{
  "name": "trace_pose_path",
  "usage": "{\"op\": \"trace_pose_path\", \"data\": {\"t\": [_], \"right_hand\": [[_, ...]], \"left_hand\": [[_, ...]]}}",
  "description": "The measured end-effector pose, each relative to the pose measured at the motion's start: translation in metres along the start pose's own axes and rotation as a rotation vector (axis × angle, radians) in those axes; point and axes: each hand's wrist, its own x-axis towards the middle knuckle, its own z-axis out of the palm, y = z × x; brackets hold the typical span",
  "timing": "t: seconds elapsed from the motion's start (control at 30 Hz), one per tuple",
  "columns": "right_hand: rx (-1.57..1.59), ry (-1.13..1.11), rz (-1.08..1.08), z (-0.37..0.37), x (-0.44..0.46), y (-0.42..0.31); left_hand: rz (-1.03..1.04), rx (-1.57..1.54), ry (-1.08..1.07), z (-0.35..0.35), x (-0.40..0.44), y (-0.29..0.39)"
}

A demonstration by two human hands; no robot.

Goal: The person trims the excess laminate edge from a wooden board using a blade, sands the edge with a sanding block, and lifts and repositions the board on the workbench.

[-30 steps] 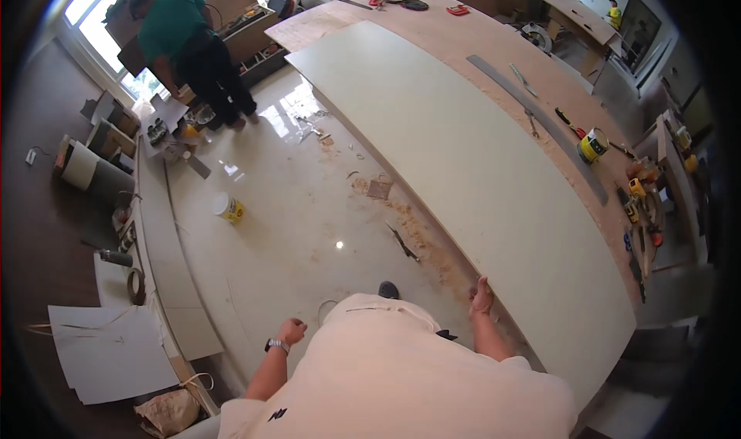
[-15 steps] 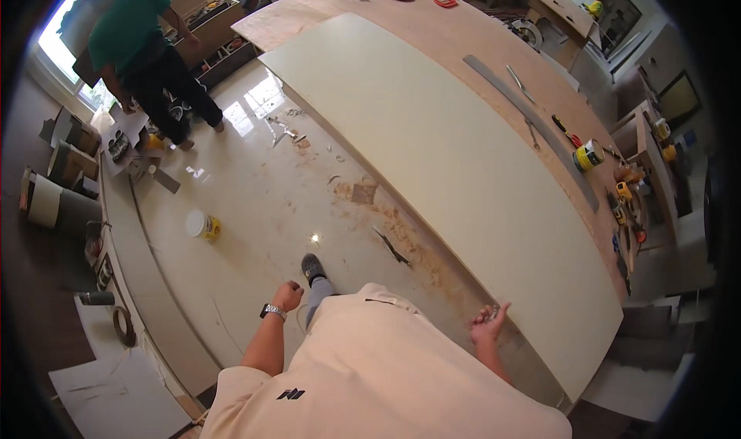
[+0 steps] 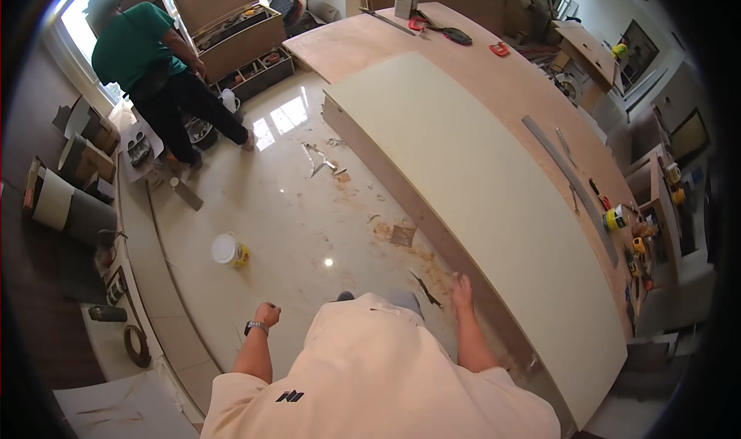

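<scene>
My left hand, with a watch on its wrist, hangs over the floor at the left of my body, its fingers curled and nothing visible in them. My right hand is raised beside the long side of a large pale panel, fingers extended and empty; whether it touches the side is unclear. The panel rests on a wide wooden work surface. A dark slender tool lies on the floor just left of my right hand.
A white tub stands on the glossy floor, near sawdust and a metal piece. A person in green bends at the back left near an open toolbox. Cans, a long metal strip and tools lie to the right.
My right hand has opened and moved up and left from its place at the panel's edge. My left hand stays curled but has shifted left and down. The camera view has shifted.
</scene>
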Motion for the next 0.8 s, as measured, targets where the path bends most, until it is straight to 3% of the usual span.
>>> {"op": "trace_pose_path", "data": {"t": [0.03,0.13,0.33,0.43,0.57,0.73,0.8], "right_hand": [[0.167,-0.007,-0.086,0.019,0.022,-0.013],[0.194,-0.011,0.075,0.048,0.008,-0.106],[0.447,-0.051,0.056,0.068,0.072,-0.061],[0.532,0.006,0.126,0.073,0.077,-0.061],[0.578,0.044,0.095,0.087,0.067,-0.067],[0.605,0.161,-0.049,0.106,0.079,-0.074],[0.59,0.192,-0.102,0.112,0.08,-0.065]], "left_hand": [[-0.01,-0.112,-0.016,-0.01,0.004,0.011],[0.023,-0.393,-0.05,-0.029,0.004,0.072],[0.185,-0.403,-0.146,-0.034,0.021,0.176],[0.175,-0.281,-0.217,-0.042,0.036,0.205],[0.332,-0.013,-0.205,-0.066,0.081,0.233],[0.199,-0.374,-0.32,-0.097,0.155,0.316],[0.264,-0.422,-0.31,-0.115,0.175,0.363]]}}
